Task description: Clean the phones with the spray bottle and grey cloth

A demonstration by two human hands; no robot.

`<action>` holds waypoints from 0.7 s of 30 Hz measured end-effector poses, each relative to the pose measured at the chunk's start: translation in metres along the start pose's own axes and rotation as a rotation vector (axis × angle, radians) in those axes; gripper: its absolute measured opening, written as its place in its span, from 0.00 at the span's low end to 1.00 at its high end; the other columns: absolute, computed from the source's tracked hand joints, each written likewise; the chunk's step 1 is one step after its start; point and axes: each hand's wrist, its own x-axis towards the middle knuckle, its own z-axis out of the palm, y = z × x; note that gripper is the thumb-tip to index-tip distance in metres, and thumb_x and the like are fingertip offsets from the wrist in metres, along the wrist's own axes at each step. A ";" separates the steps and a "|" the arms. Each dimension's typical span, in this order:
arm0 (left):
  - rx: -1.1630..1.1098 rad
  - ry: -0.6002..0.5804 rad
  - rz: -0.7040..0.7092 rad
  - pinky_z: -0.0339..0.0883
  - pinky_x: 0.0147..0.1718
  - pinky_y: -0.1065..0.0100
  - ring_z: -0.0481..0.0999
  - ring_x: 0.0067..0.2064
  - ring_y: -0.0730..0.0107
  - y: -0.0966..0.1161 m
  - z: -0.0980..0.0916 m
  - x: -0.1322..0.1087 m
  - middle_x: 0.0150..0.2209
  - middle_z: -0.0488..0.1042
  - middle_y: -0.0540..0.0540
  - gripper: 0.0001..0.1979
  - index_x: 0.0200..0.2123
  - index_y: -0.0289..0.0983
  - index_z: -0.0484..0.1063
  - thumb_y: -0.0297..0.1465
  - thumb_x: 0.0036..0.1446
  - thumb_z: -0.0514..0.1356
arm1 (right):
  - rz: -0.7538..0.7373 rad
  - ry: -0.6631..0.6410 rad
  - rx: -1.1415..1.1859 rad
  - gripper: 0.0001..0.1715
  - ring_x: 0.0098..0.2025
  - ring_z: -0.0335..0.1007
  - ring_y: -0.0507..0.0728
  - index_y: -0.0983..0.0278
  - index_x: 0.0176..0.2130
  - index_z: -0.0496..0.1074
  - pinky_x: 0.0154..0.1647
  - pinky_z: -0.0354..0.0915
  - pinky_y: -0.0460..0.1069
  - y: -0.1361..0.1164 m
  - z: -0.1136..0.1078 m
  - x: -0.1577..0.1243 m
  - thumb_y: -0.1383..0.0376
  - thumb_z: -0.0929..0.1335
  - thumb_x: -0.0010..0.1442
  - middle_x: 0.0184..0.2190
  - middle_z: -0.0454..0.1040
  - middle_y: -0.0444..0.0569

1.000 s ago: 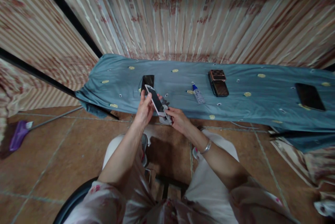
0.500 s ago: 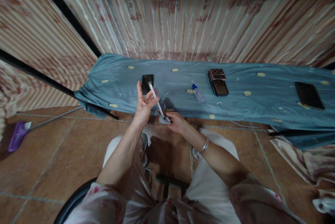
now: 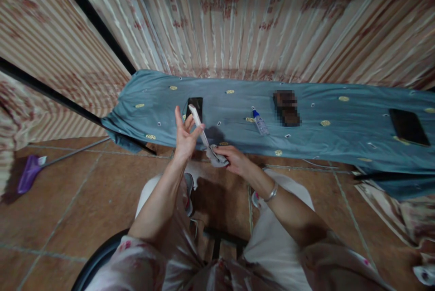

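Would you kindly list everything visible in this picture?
table cover: one, blue-grey, across middle
white phone: one, white, held edge-on
grey cloth: one, grey, at that phone's lower end
black phone: one, black, cover's left
second black phone: one, black, cover's far right
bottle: one, clear, blue cap, lying mid-cover
blurred item: one, dark, right of bottle
mop: one, purple, floor far left
left hand: one, grips white phone
right hand: one, grips grey cloth

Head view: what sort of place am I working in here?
Probably a room at home, not a workshop: patterned curtains behind, a tiled floor with a purple mop, and a blue cloth spread as a worktop. The left hand holds a pale phone, the right hand a grey rag.
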 end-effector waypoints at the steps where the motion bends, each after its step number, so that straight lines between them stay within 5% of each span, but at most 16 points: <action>1: -0.016 0.032 -0.030 0.69 0.51 0.65 0.73 0.58 0.61 0.001 -0.002 0.001 0.53 0.76 0.44 0.56 0.69 0.52 0.47 0.29 0.41 0.74 | -0.022 -0.019 -0.064 0.12 0.24 0.70 0.51 0.66 0.28 0.78 0.26 0.65 0.45 -0.005 -0.002 -0.004 0.59 0.75 0.51 0.25 0.78 0.49; 5: -0.108 0.058 -0.162 0.73 0.46 0.61 0.78 0.50 0.63 0.002 -0.005 0.002 0.44 0.79 0.47 0.35 0.59 0.47 0.61 0.36 0.49 0.70 | -0.268 0.126 -0.214 0.19 0.29 0.73 0.53 0.63 0.36 0.80 0.32 0.69 0.47 -0.023 -0.008 -0.014 0.52 0.75 0.51 0.30 0.80 0.48; 9: -0.159 0.029 -0.241 0.74 0.45 0.61 0.80 0.46 0.63 -0.004 -0.001 0.000 0.38 0.80 0.47 0.19 0.45 0.40 0.69 0.42 0.54 0.66 | -0.652 0.293 -0.488 0.20 0.51 0.74 0.60 0.58 0.47 0.78 0.57 0.67 0.57 -0.025 -0.002 -0.020 0.51 0.69 0.60 0.47 0.79 0.48; 14: -0.121 -0.014 -0.333 0.75 0.44 0.61 0.81 0.45 0.60 -0.012 0.009 -0.007 0.35 0.80 0.43 0.21 0.38 0.36 0.74 0.49 0.60 0.58 | -0.936 0.086 -0.997 0.25 0.66 0.59 0.57 0.59 0.62 0.67 0.69 0.54 0.56 -0.010 0.017 -0.030 0.62 0.59 0.69 0.63 0.67 0.50; 21: -0.119 -0.059 -0.447 0.68 0.57 0.57 0.78 0.52 0.54 -0.025 0.010 -0.025 0.39 0.81 0.37 0.27 0.41 0.31 0.77 0.48 0.64 0.51 | -0.961 0.027 -1.327 0.30 0.71 0.48 0.59 0.64 0.69 0.54 0.71 0.51 0.62 -0.003 0.018 -0.023 0.63 0.55 0.71 0.68 0.58 0.55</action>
